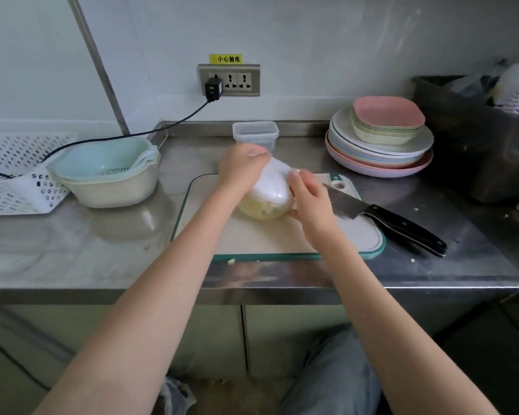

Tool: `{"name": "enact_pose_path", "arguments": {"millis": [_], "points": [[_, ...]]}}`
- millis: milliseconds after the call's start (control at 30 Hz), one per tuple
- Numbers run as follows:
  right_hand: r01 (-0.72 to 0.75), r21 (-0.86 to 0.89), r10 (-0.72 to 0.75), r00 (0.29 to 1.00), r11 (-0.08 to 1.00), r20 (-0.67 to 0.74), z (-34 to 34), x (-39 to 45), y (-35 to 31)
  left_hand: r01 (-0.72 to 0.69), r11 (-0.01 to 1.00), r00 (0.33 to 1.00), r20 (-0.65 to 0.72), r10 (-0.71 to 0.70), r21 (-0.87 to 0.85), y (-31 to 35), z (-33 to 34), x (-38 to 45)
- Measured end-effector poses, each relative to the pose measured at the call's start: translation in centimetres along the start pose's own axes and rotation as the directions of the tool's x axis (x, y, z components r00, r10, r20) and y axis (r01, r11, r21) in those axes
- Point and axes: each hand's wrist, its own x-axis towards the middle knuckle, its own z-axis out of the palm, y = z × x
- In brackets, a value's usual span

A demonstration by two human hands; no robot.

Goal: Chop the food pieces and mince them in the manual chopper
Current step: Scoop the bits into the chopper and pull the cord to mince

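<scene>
The manual chopper (271, 191) stands on the white cutting board (252, 238), tilted, with a white lid on top and pale yellow food pieces showing through its clear bowl. My left hand (241, 167) grips the top left of the lid; it is blurred. My right hand (310, 202) holds the chopper's right side, fingers curled round the bowl and lid edge. A cleaver with a black handle (402, 226) lies on the board's right end, its blade partly hidden behind my right hand.
A stack of plates and bowls (381, 139) stands at the back right, a clear lidded container (255, 134) behind the chopper. Nested colander bowls (108, 175) and a white basket (15, 175) sit on the left. A dark bin (477, 136) fills the right corner.
</scene>
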Motion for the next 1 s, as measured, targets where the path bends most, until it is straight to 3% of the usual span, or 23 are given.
{"name": "enact_pose_path", "arguments": {"millis": [167, 300, 400, 567, 633, 700, 833, 900, 1000], "points": [[0.228, -0.113, -0.223, 0.973, 0.967, 0.056, 0.6, 0.6, -1.2, 0.063, 0.990, 0.998, -0.016, -0.066, -0.126, -1.7, -0.2, 0.2], [0.208, -0.237, -0.204, 0.978, 0.949, 0.041, 1.1, 0.6, -0.7, 0.057, 0.976, 0.998, -0.011, -0.060, -0.208, -2.6, -0.4, 0.0], [0.254, -0.206, -0.250, 0.967, 0.945, 0.047, 0.9, 0.9, -1.4, 0.021, 0.966, 0.999, -0.020, -0.027, -0.258, -2.2, -0.5, 0.0], [0.197, -0.281, -0.184, 0.980, 0.939, 0.072, 0.7, 0.8, -0.2, 0.055, 0.994, 0.998, 0.017, -0.053, -0.094, -2.9, -0.1, -0.1], [0.237, -0.298, -0.218, 0.971, 0.925, 0.095, 0.2, 1.1, -1.0, -0.034, 0.986, 0.999, 0.020, 0.032, 0.165, -2.4, -0.5, 0.4], [0.297, -0.410, -0.277, 0.955, 0.863, 0.109, -0.5, 0.9, -1.5, -0.143, 0.899, 0.989, 0.036, 0.141, 0.415, -1.7, -0.1, 0.6], [0.451, -0.580, -0.408, 0.888, 0.678, 0.213, -2.4, -0.4, -1.3, -0.178, 0.861, 0.978, 0.186, 0.099, 0.477, -0.9, 1.2, -0.2], [0.361, -0.585, -0.381, 0.920, 0.726, 0.095, -5.8, -0.6, -1.9, -0.180, 0.859, 0.972, 0.223, 0.079, 0.479, -0.7, 1.1, -0.3], [0.157, -0.515, -0.346, 0.891, 0.843, -0.294, -11.4, -0.5, -3.3, -0.191, 0.821, 0.963, 0.263, 0.052, 0.537, -0.8, 0.9, 0.3]]}}
